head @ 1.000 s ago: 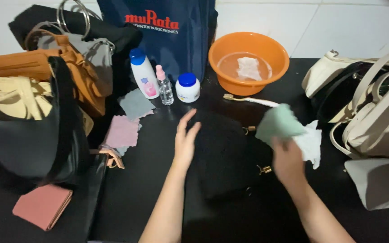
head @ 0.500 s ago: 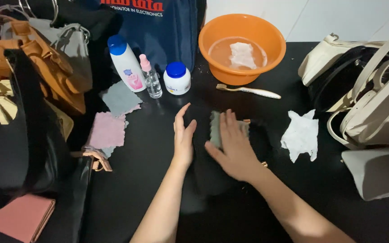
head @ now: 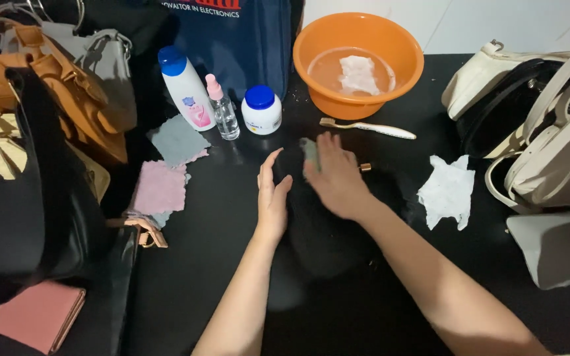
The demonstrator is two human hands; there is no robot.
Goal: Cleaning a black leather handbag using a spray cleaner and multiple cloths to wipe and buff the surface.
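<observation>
A black bag (head: 328, 231) lies flat on the black table in the middle of the view. My left hand (head: 273, 198) rests flat on its left edge with the fingers together. My right hand (head: 334, 175) presses a small grey-green cloth (head: 309, 150) onto the bag's upper part; only a corner of the cloth shows past my fingers. A gold metal fitting (head: 364, 167) of the bag shows just right of my right hand.
Behind the bag stand an orange basin (head: 311, 46) with water and a white cloth, a toothbrush (head: 367, 127), a white jar (head: 261, 110), a small spray bottle (head: 223, 109) and a white bottle (head: 185, 89). Grey and pink cloths (head: 163, 184) lie left, a crumpled white wipe (head: 446, 190) right. Handbags crowd both sides.
My right hand brought the grey-green cloth down from the right onto the black bag and has slid it toward the bag's upper left. My left hand stays on the bag.
</observation>
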